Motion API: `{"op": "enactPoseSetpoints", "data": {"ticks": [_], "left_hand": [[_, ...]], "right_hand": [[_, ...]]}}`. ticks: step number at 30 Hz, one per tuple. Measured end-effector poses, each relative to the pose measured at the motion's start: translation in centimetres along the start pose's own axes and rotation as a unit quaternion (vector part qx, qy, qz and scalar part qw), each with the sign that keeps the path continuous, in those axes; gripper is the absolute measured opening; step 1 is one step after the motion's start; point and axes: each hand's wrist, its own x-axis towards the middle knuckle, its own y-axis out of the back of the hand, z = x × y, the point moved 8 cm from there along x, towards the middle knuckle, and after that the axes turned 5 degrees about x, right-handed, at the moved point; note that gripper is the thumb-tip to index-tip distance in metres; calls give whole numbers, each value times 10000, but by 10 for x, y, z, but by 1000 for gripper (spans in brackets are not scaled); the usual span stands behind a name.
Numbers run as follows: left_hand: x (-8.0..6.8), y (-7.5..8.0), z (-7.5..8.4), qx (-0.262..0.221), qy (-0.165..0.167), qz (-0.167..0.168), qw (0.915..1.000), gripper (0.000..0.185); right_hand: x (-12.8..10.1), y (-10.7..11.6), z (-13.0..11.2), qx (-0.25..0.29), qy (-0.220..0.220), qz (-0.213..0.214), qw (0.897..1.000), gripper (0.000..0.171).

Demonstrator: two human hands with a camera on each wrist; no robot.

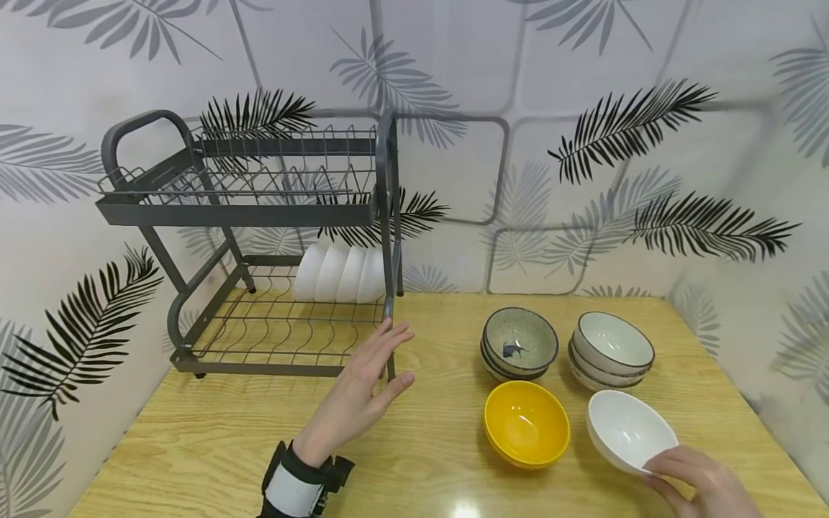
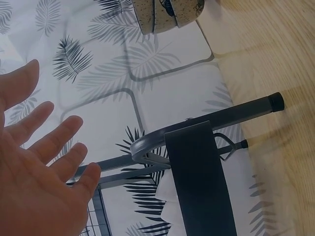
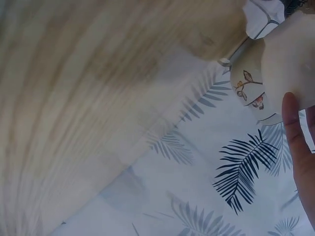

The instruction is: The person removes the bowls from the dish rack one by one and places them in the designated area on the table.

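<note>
At the front right of the table, my right hand pinches the near rim of a white bowl, thumb and fingers on either side of the edge. The bowl tilts slightly, its inside facing up. In the right wrist view, fingers lie against the pale outside of this bowl. My left hand holds nothing; its fingers are spread near the front right post of a dark grey dish rack. Several white bowls stand on edge in the rack's lower tier, at its right end.
Left of the held bowl sits a yellow bowl. Behind it are stacked speckled grey-green bowls, and to their right a stack of dark-rimmed white bowls. The rack's upper tier bears no dishes. A leaf-patterned wall closes the back.
</note>
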Motion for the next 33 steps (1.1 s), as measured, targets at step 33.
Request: {"op": "enactPoseSetpoints", "data": {"ticks": [33], "left_hand": [[-2,-6,-5,-70,174,-247,9995,55]], "right_hand": [[-2,-19,27,-970,-1037,-1501,9784,32]]}}
